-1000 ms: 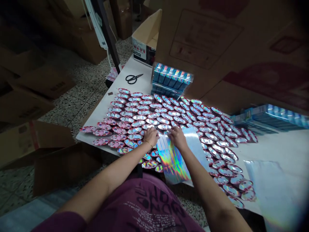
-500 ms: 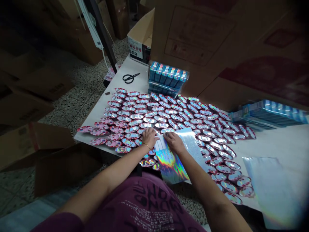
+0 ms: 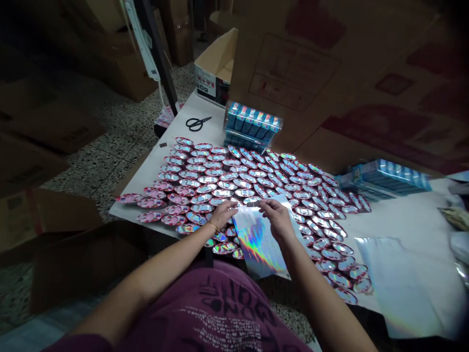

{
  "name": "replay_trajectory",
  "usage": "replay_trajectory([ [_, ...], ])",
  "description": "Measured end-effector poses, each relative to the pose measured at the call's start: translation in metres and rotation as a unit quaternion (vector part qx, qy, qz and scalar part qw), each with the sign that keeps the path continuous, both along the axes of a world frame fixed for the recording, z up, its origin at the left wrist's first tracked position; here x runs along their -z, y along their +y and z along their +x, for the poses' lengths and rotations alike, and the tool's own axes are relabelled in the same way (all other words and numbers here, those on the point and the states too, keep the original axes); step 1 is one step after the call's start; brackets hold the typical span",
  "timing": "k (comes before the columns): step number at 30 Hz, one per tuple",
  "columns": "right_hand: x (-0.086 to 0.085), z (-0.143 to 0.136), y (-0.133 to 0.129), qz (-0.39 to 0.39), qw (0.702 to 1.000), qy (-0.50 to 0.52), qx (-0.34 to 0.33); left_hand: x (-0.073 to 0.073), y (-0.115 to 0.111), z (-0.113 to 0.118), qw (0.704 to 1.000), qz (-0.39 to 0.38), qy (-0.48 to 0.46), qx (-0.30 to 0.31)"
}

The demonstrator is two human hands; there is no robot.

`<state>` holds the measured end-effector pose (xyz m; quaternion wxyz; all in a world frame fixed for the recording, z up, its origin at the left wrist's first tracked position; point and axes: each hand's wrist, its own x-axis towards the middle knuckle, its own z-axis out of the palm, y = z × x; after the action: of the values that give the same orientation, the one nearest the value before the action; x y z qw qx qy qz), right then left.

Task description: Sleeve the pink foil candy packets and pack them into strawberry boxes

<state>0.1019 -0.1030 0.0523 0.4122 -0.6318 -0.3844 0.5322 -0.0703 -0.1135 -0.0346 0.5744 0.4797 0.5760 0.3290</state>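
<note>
A shiny holographic sticker sheet [image 3: 260,239] lies over the front rows of oval-topped packages, throwing rainbow reflections. Above its upper edge, my right hand [image 3: 278,217] pinches a small sticker [image 3: 252,204] between thumb and fingers. My left hand [image 3: 222,216] is at the sheet's upper left corner, its fingertips drawn together and pointing toward the sticker. What those fingertips hold, if anything, is too small to make out. Packages with red-edged, silvery oval tops [image 3: 227,185] stand in close rows around both hands. Several at the left have pink tops [image 3: 150,203].
Black scissors [image 3: 197,123] lie at the back left of the white table [image 3: 406,215]. Blue packs in clear wrap [image 3: 252,124] stand behind the rows, with more blue packs [image 3: 392,176] at the right. Another shiny sheet [image 3: 399,283] lies front right. A large carton [image 3: 293,73] rises behind.
My right hand has lifted off the sheet and turned, and now pinches a small sticker. My left hand has shifted slightly left and down. The view has swung a little right.
</note>
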Motion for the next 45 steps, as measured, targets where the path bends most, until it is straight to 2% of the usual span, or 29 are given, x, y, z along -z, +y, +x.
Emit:
replay_trajectory([
  [2,0.008,-0.019,0.000,-0.029,0.998,0.055,0.025,-0.005,-0.008,-0.012,0.986,-0.071,-0.149,-0.034],
  [5,0.020,-0.050,-0.004,-0.068,0.989,0.128,0.036,-0.011,-0.016,-0.031,0.960,-0.113,-0.236,-0.098],
  [11,0.036,-0.111,-0.010,-0.105,0.971,0.210,0.031,-0.009,-0.022,-0.079,0.949,-0.117,-0.226,-0.188],
  [16,0.042,-0.155,-0.015,-0.105,0.962,0.251,0.002,-0.011,-0.026,-0.121,0.916,-0.162,-0.254,-0.266],
  [20,0.045,-0.176,-0.017,-0.112,0.958,0.262,0.026,-0.017,-0.026,-0.142,0.884,-0.239,-0.293,-0.275],
  [22,0.049,-0.184,-0.018,-0.115,0.958,0.261,0.039,-0.017,-0.026,-0.149,0.892,-0.232,-0.280,-0.268],
  [27,0.069,-0.206,-0.016,-0.104,0.969,0.213,0.073,-0.003,-0.020,-0.166,0.939,-0.143,-0.181,-0.253],
  [29,0.080,-0.218,-0.013,-0.075,0.982,0.145,0.090,0.005,-0.012,-0.175,0.956,-0.101,-0.091,-0.260],
  [31,0.092,-0.228,-0.008,-0.023,0.994,0.050,0.094,0.011,-0.001,-0.184,0.968,-0.059,0.052,-0.240],
  [34,0.105,-0.240,-0.001,0.051,0.989,-0.116,0.075,0.016,0.013,-0.194,0.948,0.011,0.263,-0.181],
  [36,0.110,-0.245,0.001,0.074,0.970,-0.223,0.057,0.017,0.019,-0.196,0.924,0.047,0.350,-0.144],
  [39,0.114,-0.249,0.002,0.080,0.939,-0.334,0.032,0.017,0.021,-0.194,0.896,0.049,0.427,-0.110],
  [45,0.120,-0.253,0.005,0.099,0.900,-0.423,0.010,0.017,0.022,-0.186,0.867,0.025,0.487,-0.102],
])
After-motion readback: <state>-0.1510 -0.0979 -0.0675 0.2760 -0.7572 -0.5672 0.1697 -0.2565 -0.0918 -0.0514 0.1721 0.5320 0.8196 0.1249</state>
